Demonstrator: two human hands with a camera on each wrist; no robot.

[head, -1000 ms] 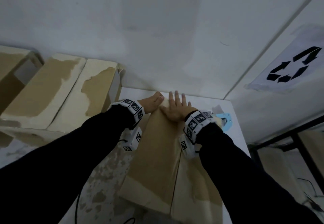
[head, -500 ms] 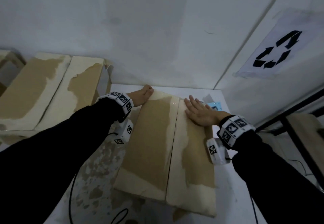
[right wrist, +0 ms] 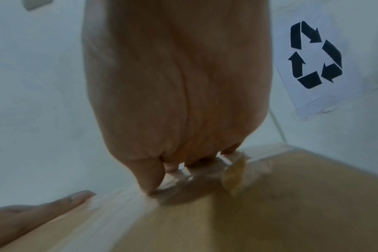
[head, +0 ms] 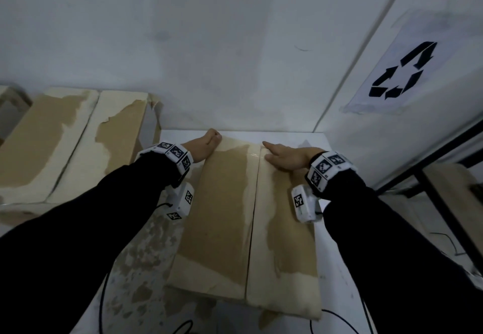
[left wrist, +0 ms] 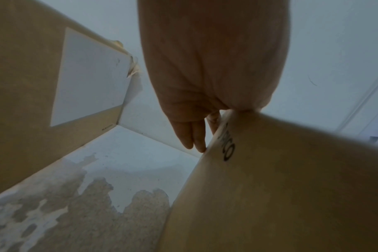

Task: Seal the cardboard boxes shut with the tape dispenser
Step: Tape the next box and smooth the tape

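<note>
Your right hand [head: 286, 156] has slid inward, fingers flat along the cardboard box [head: 222, 218] seam; left hand [head: 206, 145] curls over its far-left corner, a second box [head: 78, 137] close alongside.

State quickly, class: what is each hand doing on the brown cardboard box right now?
Left hand: fingers curled over the far left edge of the brown cardboard box, gripping it.
Right hand: open, fingers straight, pressing flat on the box top.

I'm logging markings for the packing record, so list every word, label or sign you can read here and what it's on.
Recycling symbol, three black arrows, no words: on the paper sheet taped to the wall.
Black print on the box edge by the left hand: partly hidden, seems to end in "ICO".
Tiny print on the other box, under its blank white label: too small to read.
</note>
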